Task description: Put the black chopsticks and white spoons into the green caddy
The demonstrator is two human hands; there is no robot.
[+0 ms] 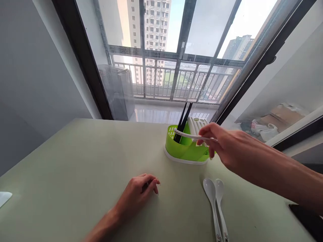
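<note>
My right hand [214, 137] pinches a slim white spoon [186, 134], its printed handle end pointing left over the green cutlery holder [186, 151]. The spoon's bowl end is mostly hidden by my fingers. Black chopsticks [183, 122] lean upright in the holder's left compartment. A white slotted section [195, 124] rises at its back right, partly behind my hand. Resting on the table with fingers curled in is my left hand [141, 190], nothing visible in it. Two more white spoons, a larger one [209, 190] and a smaller one [219, 190], lie side by side below my right hand.
The pale green table [75, 168] reaches to a glass door at the back. A dark flat object [305, 216] lies at the right edge, and a white pointed piece [4, 197] shows at the far left. Beyond the glass are a balcony and a railing [186, 80].
</note>
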